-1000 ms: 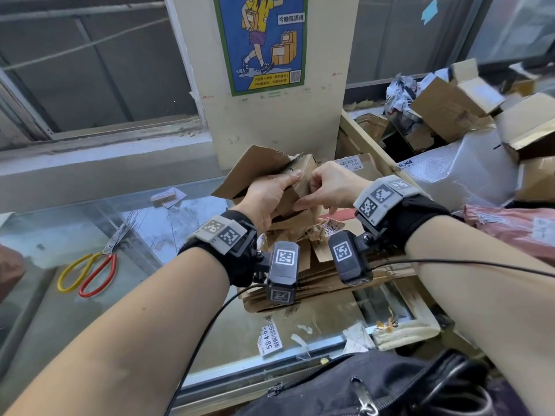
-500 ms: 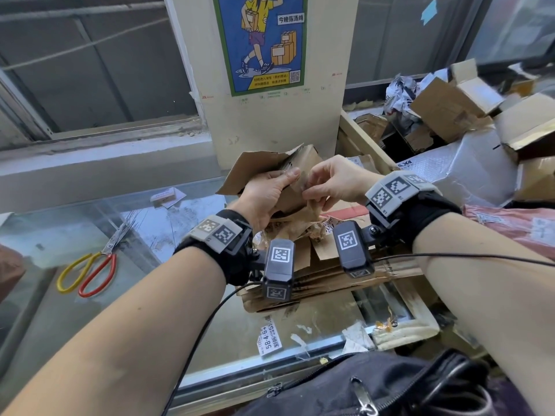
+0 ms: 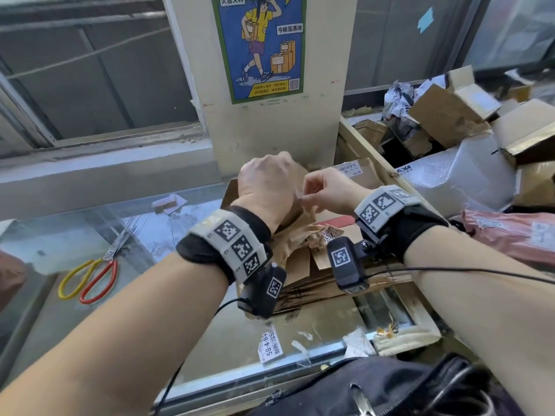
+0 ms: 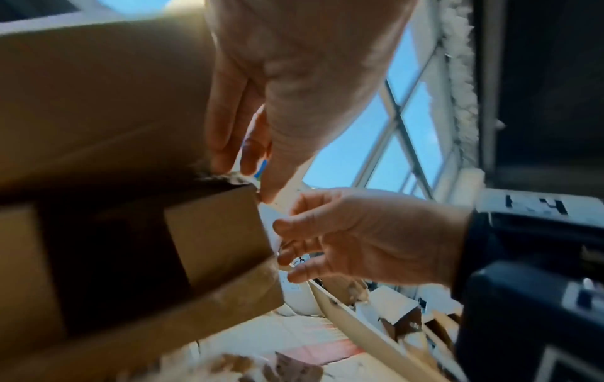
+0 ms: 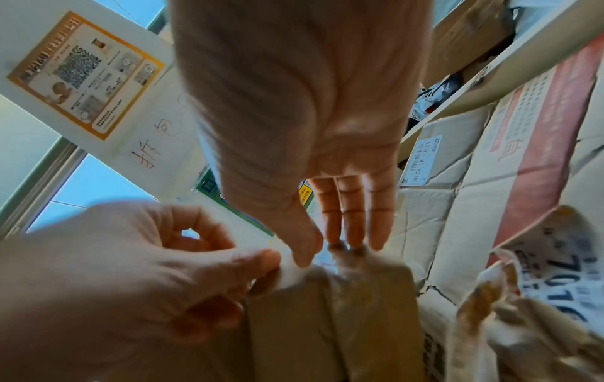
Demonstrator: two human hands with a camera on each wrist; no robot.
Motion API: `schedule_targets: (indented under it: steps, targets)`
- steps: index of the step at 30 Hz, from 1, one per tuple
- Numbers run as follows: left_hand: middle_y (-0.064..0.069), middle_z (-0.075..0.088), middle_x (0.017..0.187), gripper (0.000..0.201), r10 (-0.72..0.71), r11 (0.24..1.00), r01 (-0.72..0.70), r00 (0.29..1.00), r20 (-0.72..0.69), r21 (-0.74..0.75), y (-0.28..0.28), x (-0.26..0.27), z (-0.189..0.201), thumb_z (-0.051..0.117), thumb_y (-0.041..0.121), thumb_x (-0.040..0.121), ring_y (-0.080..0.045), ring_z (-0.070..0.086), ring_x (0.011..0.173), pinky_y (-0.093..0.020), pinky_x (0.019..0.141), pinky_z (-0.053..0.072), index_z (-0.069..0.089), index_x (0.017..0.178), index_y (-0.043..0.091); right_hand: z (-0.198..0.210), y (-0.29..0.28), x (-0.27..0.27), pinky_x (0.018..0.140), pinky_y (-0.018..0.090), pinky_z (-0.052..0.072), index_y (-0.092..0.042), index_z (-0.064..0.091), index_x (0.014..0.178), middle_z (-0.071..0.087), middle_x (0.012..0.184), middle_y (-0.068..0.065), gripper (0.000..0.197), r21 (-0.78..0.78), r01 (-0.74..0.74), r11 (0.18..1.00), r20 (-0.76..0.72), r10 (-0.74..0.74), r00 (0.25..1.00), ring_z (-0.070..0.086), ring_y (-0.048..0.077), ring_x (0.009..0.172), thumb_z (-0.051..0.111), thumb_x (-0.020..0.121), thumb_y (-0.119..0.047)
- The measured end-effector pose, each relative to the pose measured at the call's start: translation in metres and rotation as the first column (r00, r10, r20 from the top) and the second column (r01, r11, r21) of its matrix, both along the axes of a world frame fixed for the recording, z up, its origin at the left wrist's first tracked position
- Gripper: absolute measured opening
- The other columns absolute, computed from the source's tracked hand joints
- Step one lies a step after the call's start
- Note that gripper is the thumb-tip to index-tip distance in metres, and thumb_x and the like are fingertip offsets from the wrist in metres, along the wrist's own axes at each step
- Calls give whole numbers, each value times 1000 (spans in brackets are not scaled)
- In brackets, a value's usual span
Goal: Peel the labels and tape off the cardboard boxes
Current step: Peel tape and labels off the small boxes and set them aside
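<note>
While both hands were raised over the glass counter (image 3: 75, 331), the scissors (image 3: 90, 276), with 1 yellow and 1 red handle, lay flat at the far left, well apart from them. Left hand (image 3: 265, 183) gripped the cardboard box (image 4: 98, 108) at its torn top edge, fingers (image 4: 225, 116) on 1 face, thumb on the other. Box was held up above the flattened cardboard pile (image 3: 315, 283), in front of the pillar carrying the blue poster (image 3: 259, 46). Right hand (image 3: 329, 190) pinched a pale strip of tape (image 4: 273, 227) at the box corner between thumb and fingertips, remaining fingers loosely curled. Tape was partly lifted, 1 end on the box. Heap of boxes (image 3: 468, 115) at far right.
</note>
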State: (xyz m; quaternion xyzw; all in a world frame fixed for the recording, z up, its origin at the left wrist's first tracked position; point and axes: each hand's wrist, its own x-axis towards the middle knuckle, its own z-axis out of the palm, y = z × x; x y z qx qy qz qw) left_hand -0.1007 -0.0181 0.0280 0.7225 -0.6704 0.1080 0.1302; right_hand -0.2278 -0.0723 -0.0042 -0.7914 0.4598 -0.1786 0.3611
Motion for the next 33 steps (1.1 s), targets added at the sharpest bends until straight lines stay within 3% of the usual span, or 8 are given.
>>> schedule_targets:
  steps: [3,6,10,12,14,18,22,33]
  targets:
    - [-11,60,112,19,-157,986,165,972,173,-32,1,-7,5,50,11,94,-30,59,103,-33,76,40,54,112,10,2,-3,9,80,46,55,3,63,81,69,81,18,12,-115,61,991,29,-58,998,66,33,78,66,83,-8]
    - [-11,48,126,36,-155,987,159,971,183,-8,-9,9,14,55,30,91,-29,44,119,-39,100,36,54,124,14,11,-6,12,80,41,50,-1,60,79,63,83,12,11,-260,118,958,36,-112,993,58,31,84,65,82,-10]
    - [-11,47,136,81,14,964,33,984,-176,263,-22,34,34,57,70,79,-28,45,121,-40,96,39,42,138,17,22,-7,12,73,29,38,-3,57,79,52,86,7,17,-495,90,864,74,-61,995,48,20,80,62,88,-16]
    - [-8,52,134,87,51,940,76,933,-356,333,-27,43,40,60,70,77,-20,49,107,-32,85,40,37,140,15,30,-8,13,66,22,35,-2,56,77,50,85,6,16,-565,75,822,111,-14,994,46,17,76,61,89,-12]
    - [-7,46,143,97,66,940,121,852,-519,318,-31,51,40,71,61,73,-18,48,114,-33,94,42,26,146,16,39,-8,11,65,16,35,-3,56,76,51,86,4,14,-576,17,817,108,56,993,47,15,76,62,87,-7]
    - [-6,14,160,136,50,952,159,763,-645,262,-34,54,31,87,46,60,-24,26,142,-37,112,31,-9,153,25,42,-9,3,67,21,42,-4,56,71,59,86,6,17,-478,-98,873,48,137,989,52,15,75,67,84,-6]
    - [0,55,125,100,106,889,232,735,-670,395,-31,43,-2,87,42,64,-15,54,103,-23,70,47,35,145,16,20,-7,-4,63,31,46,-12,51,59,67,82,17,28,-247,-52,968,66,71,995,53,15,65,65,80,1]
    - [2,55,115,92,104,930,257,501,-859,262,-30,31,-43,90,21,63,-12,54,108,-26,95,47,37,138,19,0,-11,-21,51,24,47,-6,45,58,61,76,10,34,268,42,962,413,-155,897,57,10,56,56,83,15]
